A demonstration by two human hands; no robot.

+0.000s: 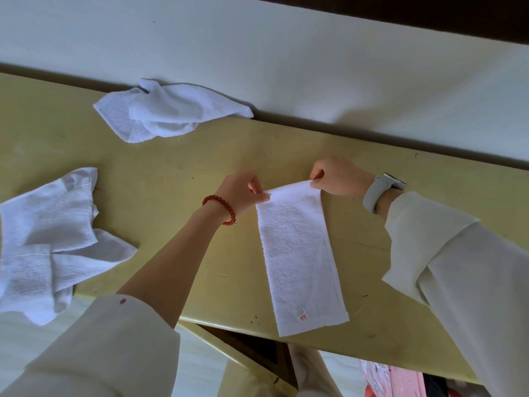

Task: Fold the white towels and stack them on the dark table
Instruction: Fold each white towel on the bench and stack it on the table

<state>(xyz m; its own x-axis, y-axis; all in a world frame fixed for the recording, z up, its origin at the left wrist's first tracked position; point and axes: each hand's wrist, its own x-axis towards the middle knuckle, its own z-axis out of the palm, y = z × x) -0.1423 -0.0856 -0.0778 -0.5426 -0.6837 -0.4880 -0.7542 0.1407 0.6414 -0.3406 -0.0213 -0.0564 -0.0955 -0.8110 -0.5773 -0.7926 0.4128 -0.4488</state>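
A white towel [300,253], folded into a long narrow strip, lies on the yellow table [171,179] with its near end, marked by a small red label, hanging slightly over the front edge. My left hand [243,191], with a red bead bracelet at the wrist, pinches the strip's far left corner. My right hand [337,176], with a grey watch at the wrist, pinches the far right corner. The far end is lifted a little off the table.
A crumpled white towel [169,110] lies at the table's far edge by the pale wall. Another rumpled white towel [48,242] hangs over the front left edge. Pink and red items [395,379] sit on the floor below right.
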